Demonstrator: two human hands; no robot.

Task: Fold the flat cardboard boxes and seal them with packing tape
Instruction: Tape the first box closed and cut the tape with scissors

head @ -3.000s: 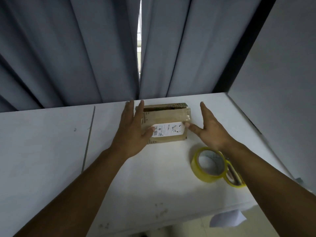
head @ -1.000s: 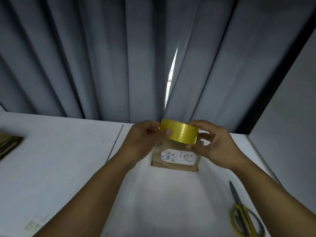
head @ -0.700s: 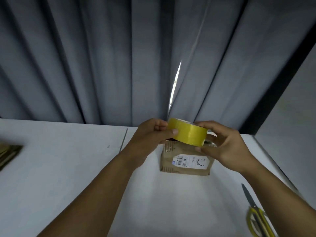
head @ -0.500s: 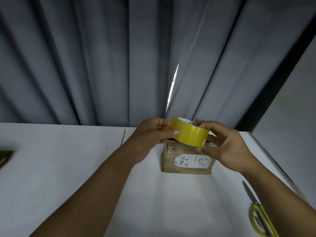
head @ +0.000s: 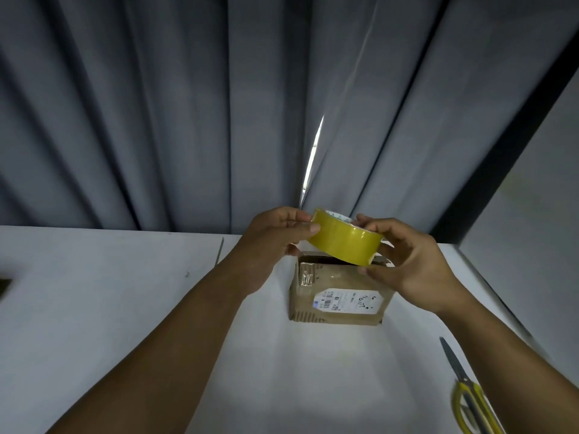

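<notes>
A small folded brown cardboard box (head: pixel 340 296) with a white shipping label sits on the white table (head: pixel 125 308), close to the curtain. Above its far edge I hold a roll of yellow packing tape (head: pixel 343 241) in the air, tilted, with both hands. My left hand (head: pixel 275 239) grips the roll's left side, thumb on the outer face. My right hand (head: pixel 404 261) grips its right side with curled fingers. The roll hides the box's far edge.
Yellow-handled scissors (head: pixel 466 396) lie at the table's right front, near my right forearm. Grey curtains (head: pixel 188 120) hang right behind the table. A grey wall panel (head: pixel 532 214) borders the right edge. A dark object (head: pixel 4 285) peeks in at the far left.
Three seconds ago both hands were open at the box's sides and the tape lay by the scissors. The roll is now held over the box; in the last second it tilted slightly.
</notes>
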